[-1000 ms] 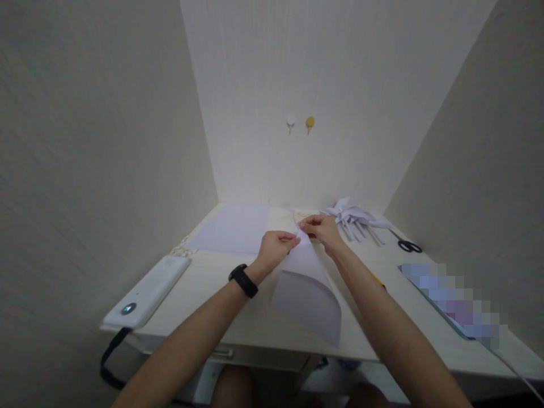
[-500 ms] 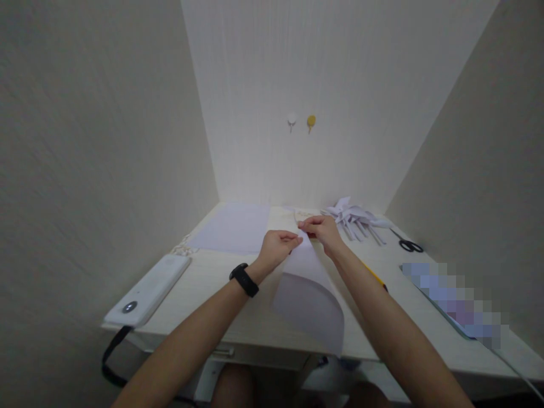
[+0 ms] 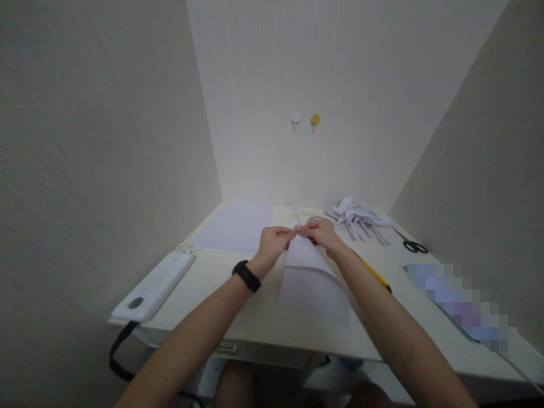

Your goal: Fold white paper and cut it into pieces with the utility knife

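A white sheet of paper [image 3: 312, 283] is bent over on itself in front of me, its lower part spreading toward the desk's near edge. My left hand [image 3: 276, 243], with a black watch [image 3: 246, 276] on the wrist, pinches the paper's far corner. Right beside it my right hand [image 3: 321, 233] pinches the same corner, fingertips nearly touching those of the left. The exact fold under the fingers is hidden. A yellow-handled cutter [image 3: 372, 270] lies partly behind my right forearm.
Flat white paper [image 3: 233, 226] lies at the back left. Several paper pinwheels [image 3: 355, 215] are heaped at the back right, with black scissors [image 3: 414, 246] nearby. A white device [image 3: 155, 286] with a black strap sits left; a blurred-out tablet-like thing [image 3: 461, 306] lies right.
Both hands have come together at the paper's corner; the right hand came down slightly. The paper's raised, curling near end has dropped flatter. The view has shifted a little.
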### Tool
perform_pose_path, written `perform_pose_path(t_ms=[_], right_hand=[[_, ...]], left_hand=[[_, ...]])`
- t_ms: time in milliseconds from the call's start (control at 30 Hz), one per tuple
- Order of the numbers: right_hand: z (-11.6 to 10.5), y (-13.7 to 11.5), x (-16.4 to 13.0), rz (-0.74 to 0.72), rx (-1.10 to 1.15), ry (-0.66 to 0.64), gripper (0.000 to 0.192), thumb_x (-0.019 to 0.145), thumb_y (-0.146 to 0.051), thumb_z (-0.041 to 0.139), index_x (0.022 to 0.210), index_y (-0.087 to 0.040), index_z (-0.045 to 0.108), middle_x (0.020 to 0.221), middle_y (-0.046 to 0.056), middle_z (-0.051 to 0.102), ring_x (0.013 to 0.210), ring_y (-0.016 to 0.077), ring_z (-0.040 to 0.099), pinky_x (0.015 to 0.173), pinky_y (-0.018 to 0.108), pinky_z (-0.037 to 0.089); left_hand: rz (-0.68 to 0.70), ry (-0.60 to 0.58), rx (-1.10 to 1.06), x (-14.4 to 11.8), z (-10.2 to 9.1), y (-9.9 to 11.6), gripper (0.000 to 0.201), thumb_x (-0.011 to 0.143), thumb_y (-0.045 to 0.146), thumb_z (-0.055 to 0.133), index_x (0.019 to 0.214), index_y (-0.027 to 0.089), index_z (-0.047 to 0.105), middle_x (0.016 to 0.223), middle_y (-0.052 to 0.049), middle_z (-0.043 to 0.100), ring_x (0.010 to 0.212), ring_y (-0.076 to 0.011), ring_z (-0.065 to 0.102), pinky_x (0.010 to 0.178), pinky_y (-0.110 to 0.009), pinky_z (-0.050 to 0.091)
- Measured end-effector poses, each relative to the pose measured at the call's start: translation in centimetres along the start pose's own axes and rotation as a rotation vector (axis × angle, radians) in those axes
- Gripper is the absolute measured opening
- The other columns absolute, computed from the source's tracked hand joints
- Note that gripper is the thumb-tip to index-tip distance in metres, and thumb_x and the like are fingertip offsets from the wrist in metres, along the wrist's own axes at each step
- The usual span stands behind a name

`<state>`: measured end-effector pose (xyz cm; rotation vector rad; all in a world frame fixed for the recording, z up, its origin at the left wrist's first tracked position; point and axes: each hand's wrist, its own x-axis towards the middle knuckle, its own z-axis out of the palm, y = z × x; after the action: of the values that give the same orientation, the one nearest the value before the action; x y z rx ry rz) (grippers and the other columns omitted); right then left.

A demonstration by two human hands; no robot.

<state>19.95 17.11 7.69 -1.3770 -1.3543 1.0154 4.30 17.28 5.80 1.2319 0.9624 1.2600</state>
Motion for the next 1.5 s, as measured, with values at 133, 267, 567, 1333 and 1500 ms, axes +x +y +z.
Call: perform_pose_path(t_ms=[133, 267, 567, 1333, 1500], right_hand=[[0.0, 0.1, 0.0, 0.053, -0.021, -0.016, 0.03, 0.056, -0.044, 0.078, 0.055, -0.017, 0.065, 0.049, -0.002, 0.053, 0.048, 0.011, 0.045, 0.047, 0.025, 0.035], [0.1, -0.1, -0.3, 0.103, 0.009, -0.03, 0.035, 0.052, -0.045, 0.081, 0.05, -0.018, 0.059, 0.048, -0.003, 0.05, 0.045, 0.0096, 0.042, 0.044, 0.024, 0.031], [0.2, -0.1, -0.6, 0.094, 0.018, -0.074, 0.041, 0.053, -0.051, 0.082, 0.051, -0.017, 0.059, 0.049, -0.003, 0.05, 0.046, 0.009, 0.042, 0.046, 0.024, 0.033], [0.9, 0.8, -0.4, 0.112, -0.026, -0.139, 0.046, 0.058, -0.053, 0.084, 0.053, -0.015, 0.059, 0.052, 0.001, 0.055, 0.049, 0.0101, 0.047, 0.049, 0.025, 0.039], [1.1, 1.0, -0.5, 0.1, -0.042, -0.167, 0.049, 0.057, -0.057, 0.082, 0.051, -0.017, 0.054, 0.049, -0.002, 0.05, 0.046, 0.0086, 0.042, 0.047, 0.024, 0.037]], left_hand=[[-0.032, 0.046, -0.08, 0.4, -0.3, 0.2, 0.021, 0.06, 0.026, 0.086, 0.067, 0.011, 0.074, 0.069, -0.008, 0.07, 0.059, -0.0129, 0.059, 0.06, -0.028, 0.047], [-0.044, 0.043, -0.121, 0.5, -0.4, 0.4, 0.021, 0.058, 0.026, 0.087, 0.063, 0.011, 0.073, 0.065, -0.006, 0.068, 0.056, -0.0115, 0.056, 0.059, -0.028, 0.046], [-0.048, 0.048, -0.15, 0.7, -0.9, 0.8, 0.017, 0.059, 0.022, 0.085, 0.062, 0.011, 0.072, 0.062, -0.006, 0.066, 0.055, -0.0104, 0.054, 0.057, -0.026, 0.044], [-0.01, 0.163, -0.044, 2.7, -2.4, -0.2, 0.012, 0.065, 0.019, 0.08, 0.066, 0.011, 0.071, 0.06, -0.003, 0.064, 0.05, -0.0087, 0.047, 0.05, -0.024, 0.036], [0.005, 0.189, -0.019, 3.3, -2.8, -0.4, 0.015, 0.064, 0.021, 0.083, 0.067, 0.011, 0.073, 0.063, -0.005, 0.066, 0.052, -0.0098, 0.049, 0.052, -0.025, 0.038]])
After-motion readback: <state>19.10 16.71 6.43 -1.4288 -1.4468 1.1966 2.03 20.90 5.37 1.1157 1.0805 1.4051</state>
